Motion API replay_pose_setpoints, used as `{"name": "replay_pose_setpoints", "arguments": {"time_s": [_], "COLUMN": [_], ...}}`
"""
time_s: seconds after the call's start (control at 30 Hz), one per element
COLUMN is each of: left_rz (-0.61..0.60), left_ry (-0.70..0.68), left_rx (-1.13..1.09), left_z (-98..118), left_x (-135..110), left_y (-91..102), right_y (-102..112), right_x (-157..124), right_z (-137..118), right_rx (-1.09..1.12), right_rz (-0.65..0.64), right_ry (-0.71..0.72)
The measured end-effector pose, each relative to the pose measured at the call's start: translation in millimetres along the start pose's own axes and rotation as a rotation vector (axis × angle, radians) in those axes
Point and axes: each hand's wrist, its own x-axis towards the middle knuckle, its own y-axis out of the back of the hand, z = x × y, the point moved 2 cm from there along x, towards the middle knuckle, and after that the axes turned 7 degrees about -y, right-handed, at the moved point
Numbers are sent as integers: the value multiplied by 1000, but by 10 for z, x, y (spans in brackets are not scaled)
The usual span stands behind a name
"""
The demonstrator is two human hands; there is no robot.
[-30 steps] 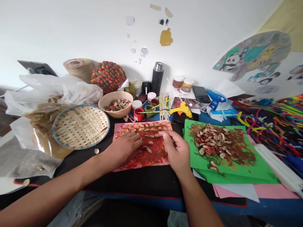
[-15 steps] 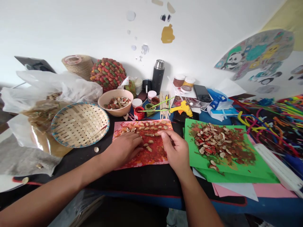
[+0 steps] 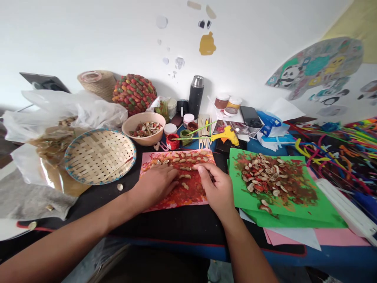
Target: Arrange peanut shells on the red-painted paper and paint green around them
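A pink sheet of paper (image 3: 188, 198), smeared with red and orange paint, lies on the black mat with several whole peanuts (image 3: 185, 185) in rough rows on it. My left hand (image 3: 157, 182) rests palm down over the sheet's left side, its fingers stretched out. At the right side, my right hand (image 3: 217, 188) has thumb and forefinger close together at the end of a peanut row. A peanut seems to be at these fingertips, mostly hidden by them. The other right fingers are curled under.
A green sheet (image 3: 318, 212) with painted peanut shells (image 3: 262, 173) lies right. Left are a woven tray (image 3: 100, 155) and a bowl of shells (image 3: 144, 139). Behind stand paint jars (image 3: 173, 141), a yellow glue gun (image 3: 226, 135) and a black flask (image 3: 196, 96).
Both hands stay nearly in place over the pink sheet. The right hand has shifted very slightly left, and the view has moved a little.
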Motion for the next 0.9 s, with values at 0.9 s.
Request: {"name": "replay_pose_setpoints", "arguments": {"time_s": [0.9], "left_rz": [168], "left_ry": [-1], "left_rx": [-44], "left_z": [-187], "left_x": [-3], "left_y": [112], "right_y": [-10], "right_x": [-12], "right_z": [10], "right_rx": [-27], "right_rz": [-33], "right_ry": [1]}}
